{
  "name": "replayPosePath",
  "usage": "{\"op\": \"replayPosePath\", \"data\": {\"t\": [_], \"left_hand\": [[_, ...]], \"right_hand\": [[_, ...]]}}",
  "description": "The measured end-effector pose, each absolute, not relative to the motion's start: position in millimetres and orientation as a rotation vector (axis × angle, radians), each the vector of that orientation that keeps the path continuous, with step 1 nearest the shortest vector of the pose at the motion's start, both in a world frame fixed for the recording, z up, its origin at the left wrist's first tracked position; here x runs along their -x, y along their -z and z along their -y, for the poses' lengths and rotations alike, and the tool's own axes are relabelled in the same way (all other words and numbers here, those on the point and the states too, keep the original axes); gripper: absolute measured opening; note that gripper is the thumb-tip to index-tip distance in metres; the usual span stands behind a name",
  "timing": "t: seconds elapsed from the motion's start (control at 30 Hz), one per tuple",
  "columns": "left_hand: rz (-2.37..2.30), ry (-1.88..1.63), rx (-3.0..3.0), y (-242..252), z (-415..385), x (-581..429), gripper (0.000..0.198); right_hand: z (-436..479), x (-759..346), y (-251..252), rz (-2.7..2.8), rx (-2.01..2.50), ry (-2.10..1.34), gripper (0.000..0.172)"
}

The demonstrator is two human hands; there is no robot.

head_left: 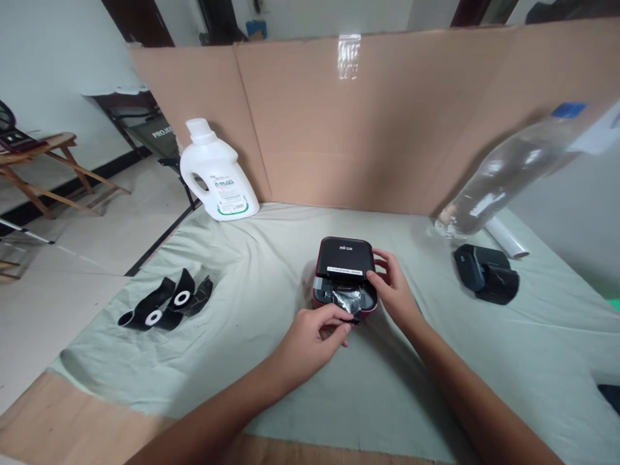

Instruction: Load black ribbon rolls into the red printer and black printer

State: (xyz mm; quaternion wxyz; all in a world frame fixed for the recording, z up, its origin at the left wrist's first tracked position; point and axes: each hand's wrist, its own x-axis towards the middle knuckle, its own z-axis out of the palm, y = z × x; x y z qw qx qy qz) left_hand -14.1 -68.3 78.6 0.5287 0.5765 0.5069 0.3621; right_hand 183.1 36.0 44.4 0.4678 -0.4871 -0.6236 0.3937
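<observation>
A small black device with a red base (345,261) sits on the pale green cloth (271,258) in the middle of the table. Its front compartment shows a shiny black wrapped part (347,299). My left hand (312,336) pinches a small black piece at the device's front edge. My right hand (394,290) grips the device's right side, fingers curled against it.
A white detergent bottle (216,174) stands at the back left. Black strips with white rings (167,303) lie on the left. A clear plastic bottle (508,174), a white roll (506,237) and a black device (487,274) are on the right. A cardboard wall (368,116) closes the back.
</observation>
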Motion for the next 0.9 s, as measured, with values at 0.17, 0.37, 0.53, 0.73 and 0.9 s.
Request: {"op": "replayPosePath", "data": {"t": [0.17, 0.37, 0.53, 0.73, 0.9], "left_hand": [[-1.279, -0.921, -1.481, -76, 62, 23, 0.022], [-1.408, -1.192, -1.13, -64, 14, 39, 0.033], [-1.31, -1.011, -0.87, -61, -3, 41, 0.048], [-1.275, -1.005, -0.843, -61, -1, 42, 0.049], [-1.282, -1.011, -0.837, -65, -1, 41, 0.05]], "right_hand": [[-32, -172, -27, 1.412, 1.176, -1.136, 0.066], [-29, -173, -17, 1.373, 1.094, -1.206, 0.07], [-30, -175, -8, 1.48, 1.098, -1.134, 0.074], [-32, -176, -15, 1.409, 1.163, -1.235, 0.077], [-32, -178, -15, 1.371, 1.149, -1.267, 0.075]]}}
